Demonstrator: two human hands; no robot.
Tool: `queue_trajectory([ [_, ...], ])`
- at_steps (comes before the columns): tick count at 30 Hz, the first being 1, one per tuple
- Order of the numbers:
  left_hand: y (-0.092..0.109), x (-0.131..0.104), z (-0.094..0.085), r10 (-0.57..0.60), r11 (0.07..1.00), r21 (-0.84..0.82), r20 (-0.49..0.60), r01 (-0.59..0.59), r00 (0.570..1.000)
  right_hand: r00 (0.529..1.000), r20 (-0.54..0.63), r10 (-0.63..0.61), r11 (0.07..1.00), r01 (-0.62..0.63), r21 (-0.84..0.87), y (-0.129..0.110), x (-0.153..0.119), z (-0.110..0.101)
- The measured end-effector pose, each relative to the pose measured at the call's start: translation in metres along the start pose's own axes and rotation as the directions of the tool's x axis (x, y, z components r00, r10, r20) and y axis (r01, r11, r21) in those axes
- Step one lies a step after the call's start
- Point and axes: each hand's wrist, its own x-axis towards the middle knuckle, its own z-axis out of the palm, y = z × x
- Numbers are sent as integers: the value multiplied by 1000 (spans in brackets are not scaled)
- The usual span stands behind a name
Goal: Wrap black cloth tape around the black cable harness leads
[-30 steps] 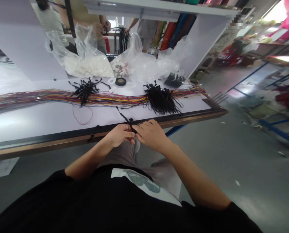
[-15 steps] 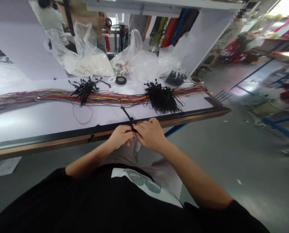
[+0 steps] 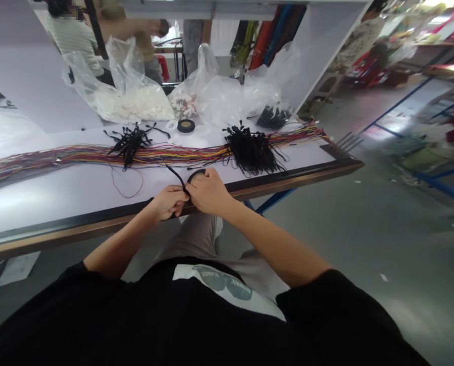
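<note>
At the table's front edge my two hands work close together. My left hand (image 3: 169,202) is closed, its thumb and fingers pinching a thin black cable (image 3: 176,174) whose far end points toward the wires. Touching it, my right hand (image 3: 209,192) is closed around a roll of black tape (image 3: 196,175), part of whose rim shows above the fingers. The fingertips of both hands meet at the cable and hide where tape and cable touch. Just beyond lies a long bundle of coloured wires (image 3: 169,153).
Black connector leads lie in a smaller pile (image 3: 129,145) and a larger pile (image 3: 251,150) across the wires. Behind are another tape roll (image 3: 186,125) and clear bags of white parts (image 3: 131,101). People stand past the partition opening.
Both hands have moved left and slightly up, carrying the cable and tape. The tape roll now shows more clearly above my right fingers. Beyond the partition, a person's arm has shifted.
</note>
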Motion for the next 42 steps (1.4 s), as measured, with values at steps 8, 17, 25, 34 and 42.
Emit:
queue_trajectory([
  [8, 2, -7, -18, 29, 997, 62, 174, -41, 984, 956, 49, 289, 955, -292, 46, 42, -2, 17],
  [17, 23, 4, -15, -12, 742, 638, 318, -205, 948, 922, 90, 376, 318, -219, 922, -6, -9, 7],
  [25, 4, -2, 3, 312, 320, 946, -51, -55, 949, 651, 340, 679, -348, -122, 930, -25, -1, 15],
  [34, 5, -1, -47, 456, 206, 966, -238, 158, 858, 809, 168, 563, 271, -373, 887, 11, 24, 13],
  [42, 35, 31, -153, 322, 364, 821, -555, 440, 767, 935, 55, 351, 929, -355, 101, 36, 76, 33],
])
